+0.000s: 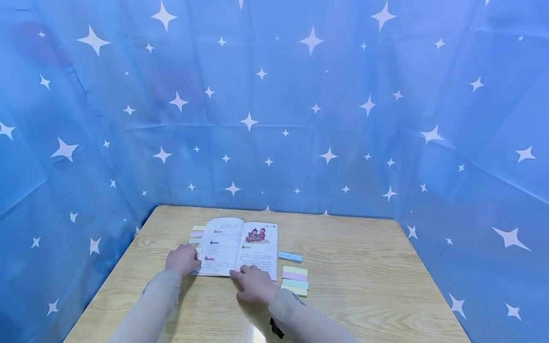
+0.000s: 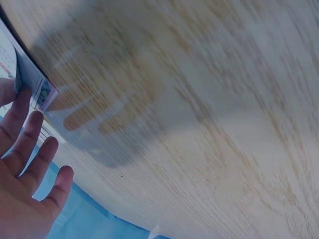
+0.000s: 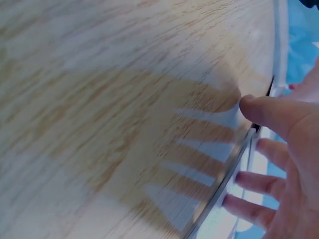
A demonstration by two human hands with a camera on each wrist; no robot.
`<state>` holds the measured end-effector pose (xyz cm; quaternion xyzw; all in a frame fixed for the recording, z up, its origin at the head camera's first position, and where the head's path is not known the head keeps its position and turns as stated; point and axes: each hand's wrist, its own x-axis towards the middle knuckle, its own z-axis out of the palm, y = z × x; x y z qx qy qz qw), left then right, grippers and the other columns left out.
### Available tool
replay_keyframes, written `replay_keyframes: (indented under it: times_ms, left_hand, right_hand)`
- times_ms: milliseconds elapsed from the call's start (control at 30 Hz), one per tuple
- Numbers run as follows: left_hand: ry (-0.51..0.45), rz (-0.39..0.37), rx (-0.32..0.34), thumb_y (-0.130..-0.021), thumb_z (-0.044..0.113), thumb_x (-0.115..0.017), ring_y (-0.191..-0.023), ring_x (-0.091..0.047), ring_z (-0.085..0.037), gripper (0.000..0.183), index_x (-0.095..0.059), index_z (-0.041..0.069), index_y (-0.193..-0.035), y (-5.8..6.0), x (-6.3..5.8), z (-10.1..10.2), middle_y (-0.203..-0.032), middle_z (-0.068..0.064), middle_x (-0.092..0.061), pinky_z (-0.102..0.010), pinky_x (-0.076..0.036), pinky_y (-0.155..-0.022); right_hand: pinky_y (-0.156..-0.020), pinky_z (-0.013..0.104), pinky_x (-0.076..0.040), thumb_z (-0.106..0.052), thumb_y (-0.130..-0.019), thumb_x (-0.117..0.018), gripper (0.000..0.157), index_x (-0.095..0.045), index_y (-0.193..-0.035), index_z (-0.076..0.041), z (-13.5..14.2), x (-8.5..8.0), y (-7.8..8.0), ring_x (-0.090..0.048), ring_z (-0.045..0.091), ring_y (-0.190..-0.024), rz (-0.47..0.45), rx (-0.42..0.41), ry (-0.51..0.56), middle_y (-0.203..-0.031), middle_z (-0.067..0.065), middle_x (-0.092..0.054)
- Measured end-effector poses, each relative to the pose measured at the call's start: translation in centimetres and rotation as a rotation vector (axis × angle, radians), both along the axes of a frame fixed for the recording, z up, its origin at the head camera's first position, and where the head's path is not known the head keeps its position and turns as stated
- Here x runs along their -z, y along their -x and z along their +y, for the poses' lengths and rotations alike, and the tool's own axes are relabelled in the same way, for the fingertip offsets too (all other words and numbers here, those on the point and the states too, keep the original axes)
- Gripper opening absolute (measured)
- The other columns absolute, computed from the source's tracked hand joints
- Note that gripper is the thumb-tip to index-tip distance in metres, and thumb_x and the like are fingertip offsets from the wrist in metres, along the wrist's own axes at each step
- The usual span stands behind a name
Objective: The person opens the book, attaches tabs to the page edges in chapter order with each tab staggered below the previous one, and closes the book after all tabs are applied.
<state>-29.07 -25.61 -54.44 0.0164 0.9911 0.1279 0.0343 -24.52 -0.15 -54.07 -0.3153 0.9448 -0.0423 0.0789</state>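
An open book (image 1: pixel 220 255) with printed text and a coloured picture on its right page lies on the wooden table. My left hand (image 1: pixel 183 259) is at its lower left edge. In the left wrist view the thumb and index finger of that hand (image 2: pixel 30 169) pinch the corner of a page (image 2: pixel 19 67), which curls up, while the other fingers stay spread. My right hand (image 1: pixel 256 284) rests at the book's lower edge near the spine, thumb and fingers spread; in the right wrist view its fingertips (image 3: pixel 244 179) reach over the book's edge.
Right of the book lie a blue labelled strip (image 1: pixel 290 257) and a stack of coloured sticky notes (image 1: pixel 295 276). More coloured tabs (image 1: pixel 197 234) show at the book's left side. A blue curtain with white stars (image 1: pixel 274 119) surrounds the table (image 1: pixel 356 271).
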Motion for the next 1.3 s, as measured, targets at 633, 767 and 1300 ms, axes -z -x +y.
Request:
replay_keyframes:
  times_ms: [633, 767, 1300]
  left_hand:
    - [-0.092, -0.019, -0.044, -0.082, 0.027, -0.066, -0.049, -0.042, -0.016, 0.034, -0.052, 0.015, -0.053, 0.6, -0.7, 0.3, -0.051, 0.002, -0.045, -0.029, -0.030, -0.045]
    - [-0.108, -0.021, -0.079, -0.087, 0.033, -0.065, -0.049, -0.046, -0.017, 0.037, -0.055, 0.013, -0.057, 0.9, -1.0, 0.7, -0.053, 0.000, -0.050, -0.029, -0.033, -0.046]
    - [-0.029, 0.194, -0.083, -0.090, 0.031, -0.063, -0.063, -0.054, -0.024, 0.028, -0.064, 0.007, -0.075, 2.4, -1.3, 3.3, -0.070, -0.006, -0.056, -0.040, -0.047, -0.052]
  right_hand:
    - [-0.071, 0.037, -0.054, -0.040, -0.080, -0.073, 0.064, -0.052, -0.140, -0.034, 0.0, 0.1, 0.6, -0.055, 0.021, -0.105, -0.030, 0.042, 0.001, -0.128, -0.002, -0.056]
    - [-0.073, 0.039, -0.054, -0.040, -0.081, -0.073, 0.064, -0.050, -0.141, -0.035, 0.0, 0.2, 0.6, -0.054, 0.021, -0.107, -0.053, 0.057, 0.002, -0.129, -0.003, -0.055]
    - [-0.075, 0.042, -0.054, -0.041, -0.079, -0.073, 0.065, -0.051, -0.140, -0.035, -0.2, 0.4, 0.2, -0.055, 0.024, -0.110, -0.035, 0.042, 0.012, -0.129, -0.002, -0.055]
